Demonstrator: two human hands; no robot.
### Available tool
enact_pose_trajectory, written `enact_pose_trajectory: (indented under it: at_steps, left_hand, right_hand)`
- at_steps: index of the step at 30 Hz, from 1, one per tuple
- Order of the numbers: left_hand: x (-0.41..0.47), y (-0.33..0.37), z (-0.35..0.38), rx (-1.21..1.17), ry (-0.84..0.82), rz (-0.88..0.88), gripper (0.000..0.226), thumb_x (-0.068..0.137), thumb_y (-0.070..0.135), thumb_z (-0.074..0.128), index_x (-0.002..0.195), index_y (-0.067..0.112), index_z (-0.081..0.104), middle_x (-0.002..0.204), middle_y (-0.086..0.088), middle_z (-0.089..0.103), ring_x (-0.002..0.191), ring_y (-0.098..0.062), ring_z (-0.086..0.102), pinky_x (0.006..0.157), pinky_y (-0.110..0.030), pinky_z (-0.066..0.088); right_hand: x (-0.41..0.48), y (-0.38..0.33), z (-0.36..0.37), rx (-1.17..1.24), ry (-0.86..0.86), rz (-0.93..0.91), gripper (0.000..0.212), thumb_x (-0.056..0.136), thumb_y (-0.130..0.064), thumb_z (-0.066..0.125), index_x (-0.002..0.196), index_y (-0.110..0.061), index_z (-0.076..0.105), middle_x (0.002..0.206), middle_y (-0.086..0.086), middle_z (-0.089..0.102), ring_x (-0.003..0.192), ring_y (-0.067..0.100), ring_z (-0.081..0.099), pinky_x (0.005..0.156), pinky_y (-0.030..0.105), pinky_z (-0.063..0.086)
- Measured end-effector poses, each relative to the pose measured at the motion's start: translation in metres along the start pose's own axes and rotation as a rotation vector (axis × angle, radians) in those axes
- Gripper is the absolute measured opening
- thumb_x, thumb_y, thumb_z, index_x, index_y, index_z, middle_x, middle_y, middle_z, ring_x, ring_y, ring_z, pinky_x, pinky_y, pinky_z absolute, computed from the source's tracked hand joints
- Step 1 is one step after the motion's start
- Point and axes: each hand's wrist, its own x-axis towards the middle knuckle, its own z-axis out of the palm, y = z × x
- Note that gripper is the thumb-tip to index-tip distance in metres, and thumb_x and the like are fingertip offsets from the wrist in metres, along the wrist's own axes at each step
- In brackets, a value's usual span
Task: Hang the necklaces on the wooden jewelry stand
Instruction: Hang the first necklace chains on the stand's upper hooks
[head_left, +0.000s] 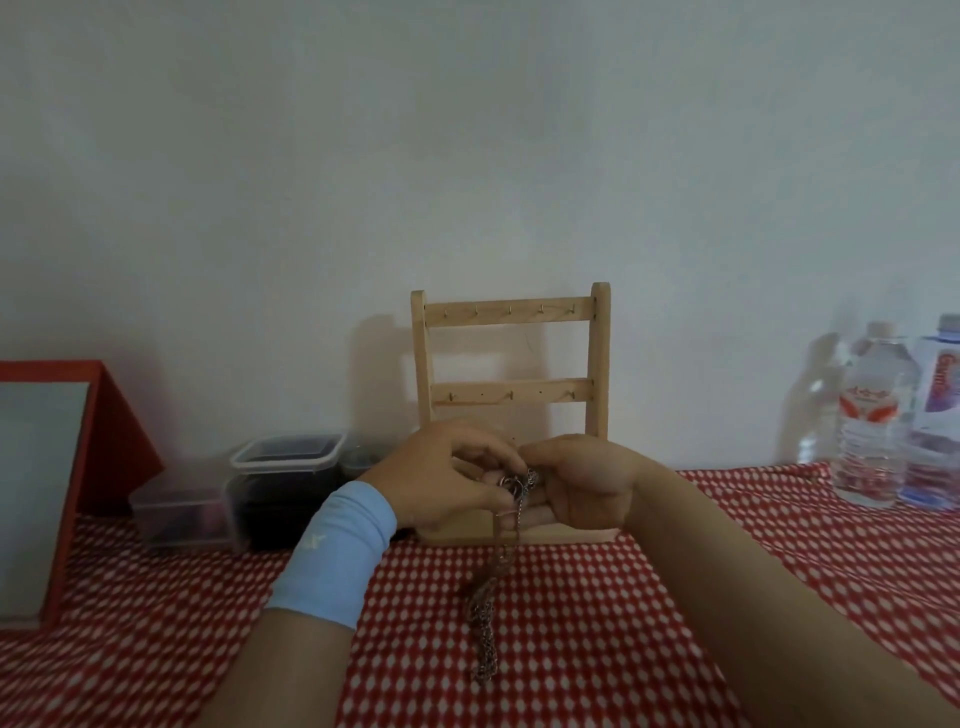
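Note:
A wooden jewelry stand (511, 358) stands upright against the wall, with two rails of small hooks, all bare. In front of its base my left hand (441, 480) and my right hand (576, 483) meet, both pinching the top of a bunch of metal chain necklaces (485, 613). The chains hang down from my fingers and trail onto the red-and-white tablecloth (571, 623). My left wrist wears a light blue band. My hands hide the stand's lower part.
Clear plastic containers (270, 488) with dark contents sit left of the stand by the wall. A red box with a grey panel (67, 467) leans at far left. Two water bottles (878, 415) stand at the right edge.

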Motion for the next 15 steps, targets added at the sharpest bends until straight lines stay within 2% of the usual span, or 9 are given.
enact_pose_trajectory:
  at_steps: [4,7,10,12,15]
  left_hand:
    - [0.003,-0.002,0.003,-0.035,0.115,0.004,0.018,0.077,0.02,0.08,0.09,0.032,0.079,0.105,0.024,0.07,0.101,0.006,0.061,0.093,-0.015,0.046]
    - [0.003,-0.004,0.002,0.046,0.121,-0.025,0.015,0.074,0.023,0.083,0.085,0.03,0.079,0.103,0.022,0.07,0.096,0.007,0.061,0.089,-0.013,0.046]
    - [0.005,-0.009,0.001,0.118,0.138,-0.053,0.008,0.075,0.022,0.082,0.08,0.027,0.079,0.103,0.022,0.067,0.097,0.007,0.059,0.089,-0.016,0.046]
    - [0.007,-0.012,0.002,0.116,0.161,-0.068,0.003,0.079,0.023,0.078,0.078,0.026,0.077,0.104,0.021,0.065,0.099,0.007,0.056,0.089,-0.019,0.044]
    - [0.007,-0.017,0.001,0.06,0.169,-0.083,0.005,0.087,0.025,0.071,0.085,0.025,0.076,0.105,0.02,0.065,0.099,0.008,0.056,0.082,-0.012,0.039]
  right_hand:
    - [-0.003,0.003,-0.001,0.072,-0.036,0.0,0.033,0.11,-0.018,0.036,0.123,-0.002,0.062,0.094,0.01,0.076,0.089,0.021,0.076,0.082,0.035,0.063]
    - [-0.001,0.005,-0.001,0.085,-0.063,0.02,0.034,0.109,-0.017,0.039,0.129,0.001,0.06,0.101,0.014,0.075,0.096,0.023,0.075,0.08,0.033,0.063]
    - [0.001,0.006,0.0,0.083,-0.086,0.016,0.03,0.107,-0.007,0.039,0.119,0.002,0.065,0.107,0.015,0.074,0.1,0.024,0.074,0.081,0.031,0.062]
    - [0.003,0.007,-0.001,0.041,-0.07,0.002,0.028,0.105,0.002,0.039,0.113,0.001,0.066,0.108,0.015,0.073,0.098,0.022,0.073,0.079,0.029,0.062]
    - [0.004,0.007,-0.002,-0.146,0.003,-0.002,0.025,0.103,0.003,0.046,0.115,-0.001,0.067,0.103,0.01,0.074,0.089,0.019,0.072,0.079,0.029,0.061]
